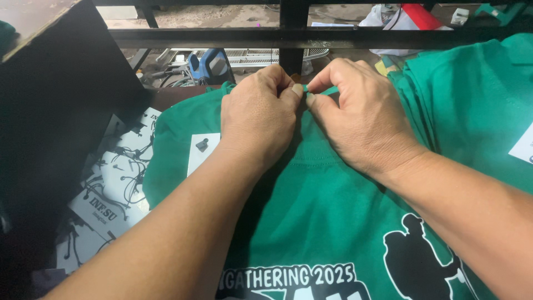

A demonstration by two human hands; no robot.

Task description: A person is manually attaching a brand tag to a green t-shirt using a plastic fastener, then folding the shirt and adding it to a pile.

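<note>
Shirt [333, 211], green with white lettering and a black figure printed on it, lay spread flat across the bench under both my forearms, its collar end toward the far edge. My left hand [258, 114] rested knuckles-up at that far end, thumb and forefinger pressed together on a small fold of the green cloth. My right hand [361, 116] sat just beside it, its own thumb and forefinger pinching the same bit of fabric, so that the two grips met almost fingertip to fingertip over the collar. What exactly lay between the fingertips I could not tell, beyond a sliver of green.

A small white card [201, 153] with a dark mark lay on the shirt near my left wrist. More green shirts [477, 105] were stacked toward the right edge of the bench, touching the one I worked on, with a white label [524, 145] showing at the picture's right border. White sheets with black printing [114, 194] lay off the left edge, lower down, beside a dark slanted board [55, 111]. A black metal bar [288, 36] ran across beyond the far edge, with a blue tool [208, 65] behind it.
</note>
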